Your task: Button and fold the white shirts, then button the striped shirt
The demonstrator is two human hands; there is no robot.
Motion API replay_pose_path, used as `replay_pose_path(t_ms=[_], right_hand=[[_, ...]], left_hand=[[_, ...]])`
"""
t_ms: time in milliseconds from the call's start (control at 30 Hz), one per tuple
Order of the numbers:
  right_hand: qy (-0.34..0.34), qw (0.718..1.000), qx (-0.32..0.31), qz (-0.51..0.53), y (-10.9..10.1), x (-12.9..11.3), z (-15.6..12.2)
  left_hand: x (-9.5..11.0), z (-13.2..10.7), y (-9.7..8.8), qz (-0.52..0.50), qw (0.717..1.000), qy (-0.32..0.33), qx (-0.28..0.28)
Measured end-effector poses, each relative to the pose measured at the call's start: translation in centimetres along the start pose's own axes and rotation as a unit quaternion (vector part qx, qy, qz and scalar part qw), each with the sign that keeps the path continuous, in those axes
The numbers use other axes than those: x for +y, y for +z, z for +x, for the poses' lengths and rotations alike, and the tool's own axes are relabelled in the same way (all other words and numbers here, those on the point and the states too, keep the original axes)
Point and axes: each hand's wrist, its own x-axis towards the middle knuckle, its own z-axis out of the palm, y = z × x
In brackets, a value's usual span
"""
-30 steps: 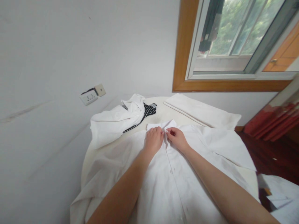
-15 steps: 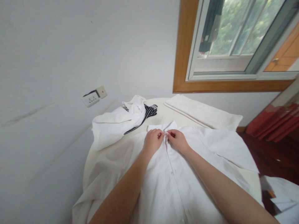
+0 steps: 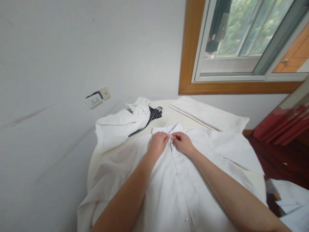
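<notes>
White shirt (image 3: 173, 190) lies flat, front up, on round desk (image 3: 166, 116); left hand (image 3: 158, 144) and right hand (image 3: 183, 142) meet just below its collar (image 3: 167, 128); fingers (image 3: 166, 139) pinch the front edges, hardly moved in the last second; the fiddling there goes on.

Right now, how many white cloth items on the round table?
3. The spread shirt, pinched near its collar by the left hand and right hand; a crumpled garment far left; a folded cloth far right. Others may hide underneath.
</notes>
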Motion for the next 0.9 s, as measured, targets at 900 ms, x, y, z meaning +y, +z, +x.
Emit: replay_pose_path(t_ms=[900], right_hand=[[0.006, 1.000, -0.008, 0.009, 0.0, -1.3, -0.3]], left_hand=[[0.0, 0.0, 0.8, -0.100, 0.991, -0.087, 0.016]])
